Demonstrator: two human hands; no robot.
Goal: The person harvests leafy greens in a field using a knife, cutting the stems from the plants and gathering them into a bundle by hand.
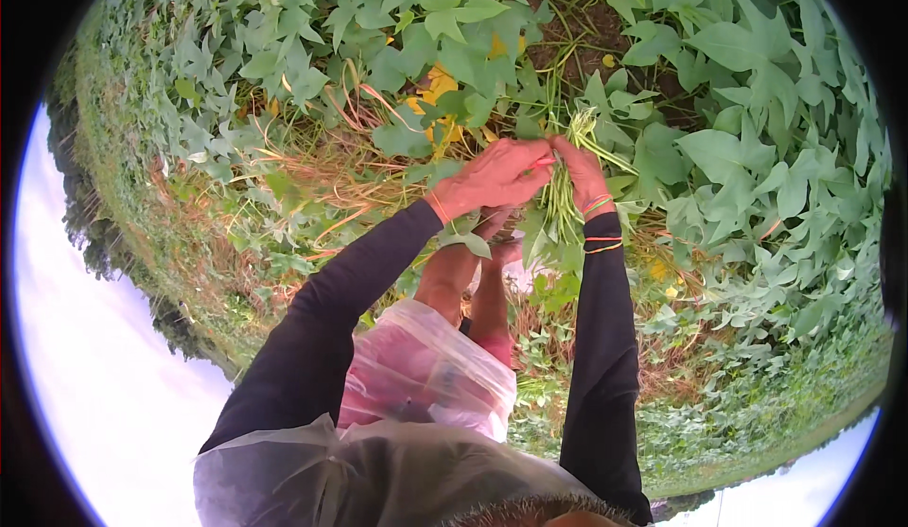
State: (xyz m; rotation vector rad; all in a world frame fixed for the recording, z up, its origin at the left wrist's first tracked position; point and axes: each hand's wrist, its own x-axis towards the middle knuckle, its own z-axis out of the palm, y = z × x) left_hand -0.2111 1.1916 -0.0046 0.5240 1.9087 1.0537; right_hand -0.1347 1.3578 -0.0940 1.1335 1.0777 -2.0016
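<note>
My right hand (584, 175) is closed around a bunch of slender green stems (560, 207). Its pale cut ends (584, 125) stick up above the fingers, and the rest hangs below. From the left, my left hand (497, 179) meets the bunch, its fingertips close to my right thumb. A small red thing (544, 161) shows at the left fingertips; its kind is too small to make out. Thin coloured bands (602, 243) circle my right wrist and sleeve, and an orange one (438, 207) is on my left wrist.
Leafy green vines (747, 158) spread all around, with bare soil (577, 30) between them at the top. Dry brown grass (331, 172) and yellow leaves (437, 87) lie left of my hands. My legs (449, 276) stand among the plants, below a translucent plastic apron (435, 357).
</note>
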